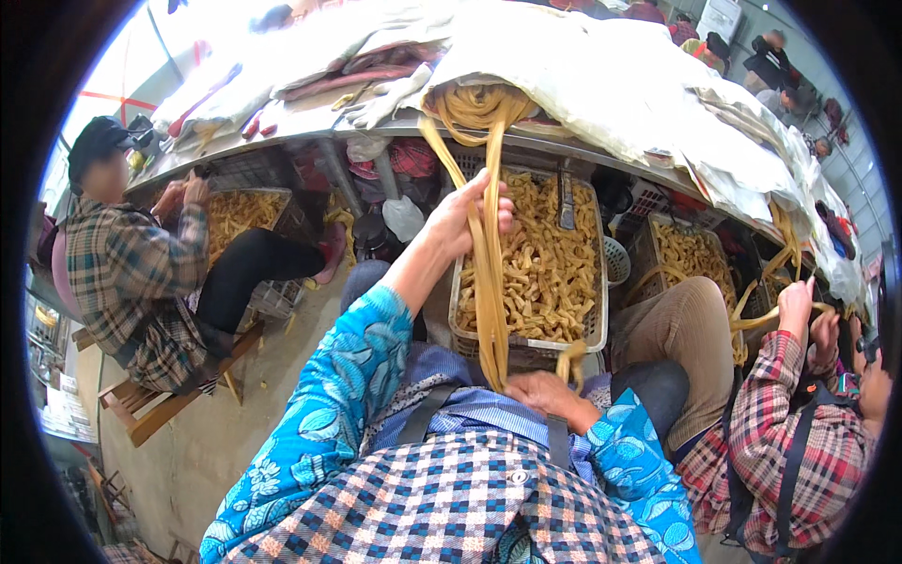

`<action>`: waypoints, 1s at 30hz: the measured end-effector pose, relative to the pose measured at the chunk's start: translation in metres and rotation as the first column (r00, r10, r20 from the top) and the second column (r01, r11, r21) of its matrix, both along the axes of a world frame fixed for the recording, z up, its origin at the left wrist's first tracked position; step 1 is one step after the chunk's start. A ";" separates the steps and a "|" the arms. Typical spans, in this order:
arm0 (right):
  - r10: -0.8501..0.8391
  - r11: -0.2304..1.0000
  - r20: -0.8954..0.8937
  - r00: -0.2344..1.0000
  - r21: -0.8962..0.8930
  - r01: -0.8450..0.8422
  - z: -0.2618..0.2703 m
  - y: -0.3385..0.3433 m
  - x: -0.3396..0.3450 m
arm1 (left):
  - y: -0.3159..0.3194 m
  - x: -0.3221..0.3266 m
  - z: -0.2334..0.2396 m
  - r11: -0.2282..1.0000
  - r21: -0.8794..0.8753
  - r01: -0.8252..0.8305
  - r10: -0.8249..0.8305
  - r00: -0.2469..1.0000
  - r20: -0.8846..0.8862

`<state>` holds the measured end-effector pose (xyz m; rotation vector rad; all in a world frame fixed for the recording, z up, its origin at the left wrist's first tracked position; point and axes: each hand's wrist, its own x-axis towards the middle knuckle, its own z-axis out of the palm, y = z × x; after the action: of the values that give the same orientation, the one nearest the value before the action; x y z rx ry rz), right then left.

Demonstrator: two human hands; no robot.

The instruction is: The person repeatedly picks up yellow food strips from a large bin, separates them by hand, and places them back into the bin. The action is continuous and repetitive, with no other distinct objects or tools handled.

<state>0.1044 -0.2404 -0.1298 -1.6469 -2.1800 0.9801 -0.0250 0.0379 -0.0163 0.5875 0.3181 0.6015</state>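
Note:
My left hand is raised below the table edge, its fingers closed around long, flat yellow-brown strips that look like tofu skin. These run up to a coiled bundle under a white cloth. At my lap, my right hand grips the lower end of the strips, and a short looped piece sticks up beside it. Its fingers are partly hidden. Between my arms and the table stands a plastic basket full of short knotted pieces. A dark flat tool lies on them near the far end.
White cloths cover much of the metal-edged table. A glove lies near its edge. At left, a person sits on a wooden bench; at right, another person handles strips beside another basket.

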 end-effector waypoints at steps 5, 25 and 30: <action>-0.322 0.942 0.256 0.912 -0.010 0.335 0.001 0.001 0.018 | -0.048 0.013 0.002 0.907 0.365 -0.213 0.333 0.891 -0.309; -0.004 0.360 -1.000 0.010 0.007 0.933 0.181 0.071 0.161 | -0.190 -0.041 -0.115 0.214 0.547 0.809 0.216 0.507 -0.834; -0.349 0.439 -0.658 0.668 0.514 0.736 0.135 0.050 0.052 | -0.192 -0.013 -0.071 0.803 0.228 0.551 -0.365 0.757 -0.542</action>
<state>0.1566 -0.1905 0.0051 -1.3340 -1.2211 0.1364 -0.0383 -0.1537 -0.0877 1.1578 0.5012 0.0048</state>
